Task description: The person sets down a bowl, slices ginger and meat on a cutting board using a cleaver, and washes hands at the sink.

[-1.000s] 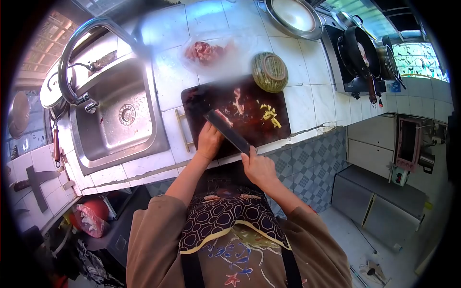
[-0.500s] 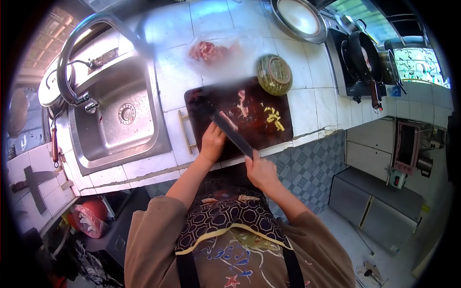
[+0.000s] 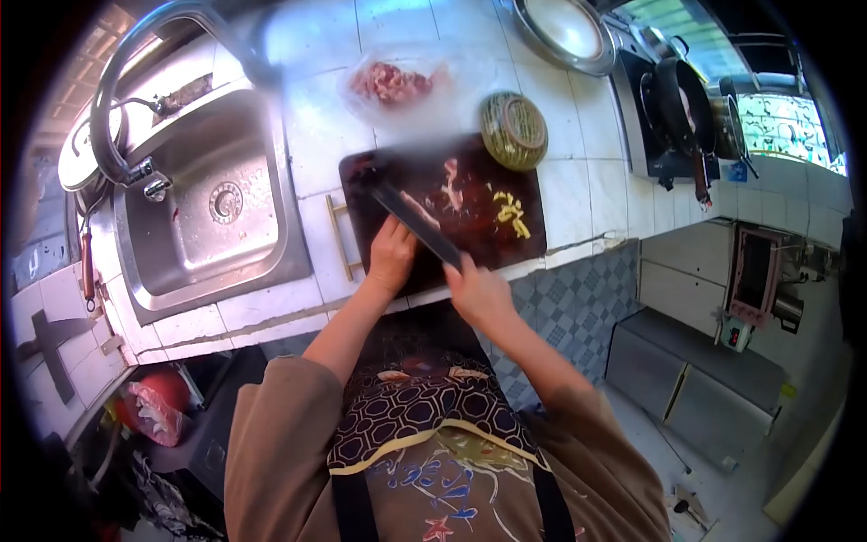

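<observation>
On a dark cutting board (image 3: 497, 250), my right hand (image 3: 480, 294) is closed round the handle of a cleaver (image 3: 414, 222), its blade slanting up to the left. My left hand (image 3: 393, 256) lies against the near side of the blade, fingertips pressed down; what they hold, if anything, is hidden. A strip of meat (image 3: 421, 210) shows along the blade's far side. Another pale meat scrap (image 3: 452, 185) lies mid-board, and chopped yellow pieces (image 3: 512, 216) are at the right. A patterned green bowl (image 3: 514, 131) sits at the board's top right corner.
Raw meat in a plastic bag (image 3: 393, 83) lies beyond the board. At the left is a steel sink (image 3: 226, 247) with a curved faucet (image 3: 108, 135). A plate (image 3: 564, 29) stands at the back, and a black pan (image 3: 679, 108) rests on the stove at the right.
The view has shifted a little. The cleaver and both hands have moved slightly left and up in the picture; both hands keep much the same hold.
</observation>
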`<state>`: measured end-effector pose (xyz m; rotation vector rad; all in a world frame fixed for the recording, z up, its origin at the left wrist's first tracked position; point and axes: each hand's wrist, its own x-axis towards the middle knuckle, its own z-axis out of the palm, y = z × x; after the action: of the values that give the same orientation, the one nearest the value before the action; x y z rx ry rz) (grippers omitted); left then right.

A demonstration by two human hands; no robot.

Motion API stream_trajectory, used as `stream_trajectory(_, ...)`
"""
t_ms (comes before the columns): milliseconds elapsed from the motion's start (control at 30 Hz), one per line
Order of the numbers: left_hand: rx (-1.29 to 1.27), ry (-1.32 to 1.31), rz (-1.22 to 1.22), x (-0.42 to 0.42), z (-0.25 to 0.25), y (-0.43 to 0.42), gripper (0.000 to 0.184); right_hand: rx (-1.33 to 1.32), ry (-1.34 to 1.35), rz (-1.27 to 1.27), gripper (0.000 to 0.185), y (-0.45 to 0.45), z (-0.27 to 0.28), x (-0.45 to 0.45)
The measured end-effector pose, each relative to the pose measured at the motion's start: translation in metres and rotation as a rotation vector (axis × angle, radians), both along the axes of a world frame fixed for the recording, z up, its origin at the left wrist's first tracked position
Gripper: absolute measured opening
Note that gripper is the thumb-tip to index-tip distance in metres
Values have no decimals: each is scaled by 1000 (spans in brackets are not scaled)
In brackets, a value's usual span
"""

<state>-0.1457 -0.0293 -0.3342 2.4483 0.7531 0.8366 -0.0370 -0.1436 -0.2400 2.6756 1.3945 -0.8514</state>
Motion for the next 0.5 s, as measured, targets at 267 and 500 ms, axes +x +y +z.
stream_trajectory(267, 100, 10, -2, 0, -2, 0, 36, 164, -62, 71, 43, 12, -12, -7)
stream_trajectory(500, 57, -28, -24, -1, -8, 0, 31, 101, 30, 50, 44, 44, -12, -7)
